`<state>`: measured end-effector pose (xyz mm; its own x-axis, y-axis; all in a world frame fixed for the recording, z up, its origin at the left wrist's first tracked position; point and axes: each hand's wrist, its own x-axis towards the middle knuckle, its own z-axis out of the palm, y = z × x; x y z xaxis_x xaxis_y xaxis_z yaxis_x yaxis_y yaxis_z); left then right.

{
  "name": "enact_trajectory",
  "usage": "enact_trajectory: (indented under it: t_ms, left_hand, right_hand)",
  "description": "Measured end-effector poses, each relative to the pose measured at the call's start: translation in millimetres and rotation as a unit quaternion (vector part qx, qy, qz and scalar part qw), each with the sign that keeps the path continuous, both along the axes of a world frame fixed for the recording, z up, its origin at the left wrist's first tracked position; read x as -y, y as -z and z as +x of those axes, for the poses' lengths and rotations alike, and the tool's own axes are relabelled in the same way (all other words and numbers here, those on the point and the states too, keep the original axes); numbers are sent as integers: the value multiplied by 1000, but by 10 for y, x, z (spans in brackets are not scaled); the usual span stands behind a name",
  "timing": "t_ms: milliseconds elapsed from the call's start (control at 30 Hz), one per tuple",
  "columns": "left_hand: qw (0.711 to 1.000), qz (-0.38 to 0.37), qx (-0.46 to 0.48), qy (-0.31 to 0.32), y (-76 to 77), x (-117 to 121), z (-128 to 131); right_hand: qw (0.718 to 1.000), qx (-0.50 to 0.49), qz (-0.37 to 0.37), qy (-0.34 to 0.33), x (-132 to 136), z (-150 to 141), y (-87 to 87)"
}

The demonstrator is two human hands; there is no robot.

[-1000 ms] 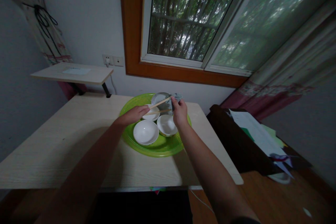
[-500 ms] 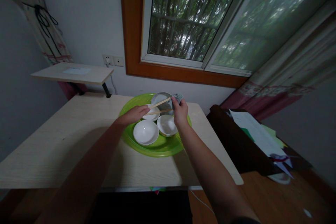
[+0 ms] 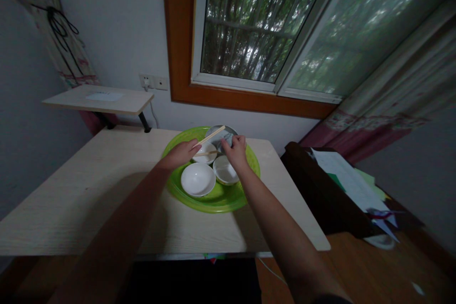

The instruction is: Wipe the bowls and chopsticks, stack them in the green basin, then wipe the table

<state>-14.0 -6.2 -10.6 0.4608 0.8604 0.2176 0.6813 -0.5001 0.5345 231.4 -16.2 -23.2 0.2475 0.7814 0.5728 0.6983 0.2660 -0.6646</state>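
Observation:
My left hand is closed on the near ends of the chopsticks, which point right and away from me, their tips bare. A lower stick also shows, crossing the small white bowl behind. My right hand is pinched on a grey cloth, mostly hidden by the fingers, just right of the chopsticks. Beneath lies a green tray, which holds the bowls. A large white bowl sits at its front left, another white bowl at the right. At the back, a greyish round dish is partly covered.
The tray stands on a pale wooden table. A small raised shelf with a paper on it is at the back left. Beyond are a wall socket and a window. Papers lie on a dark piece of furniture at the right.
My right hand has moved left and slightly nearer with the cloth, off the chopsticks' far ends. My left hand and the bowls stay nearly where they were.

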Motion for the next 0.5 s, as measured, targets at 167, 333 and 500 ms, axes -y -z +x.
enact_trajectory:
  t_ms: [167,333,500]
  left_hand:
    - [999,-8,-40,24,10,5,11]
    - [999,-12,-24,44,5,18,26]
    - [998,-10,-30,46,24,1,19]
  right_hand:
    - [995,3,24,-98,50,-41,-51]
    - [989,2,13,-149,68,-44,-79]
    - [990,19,8,-138,39,-16,-40]
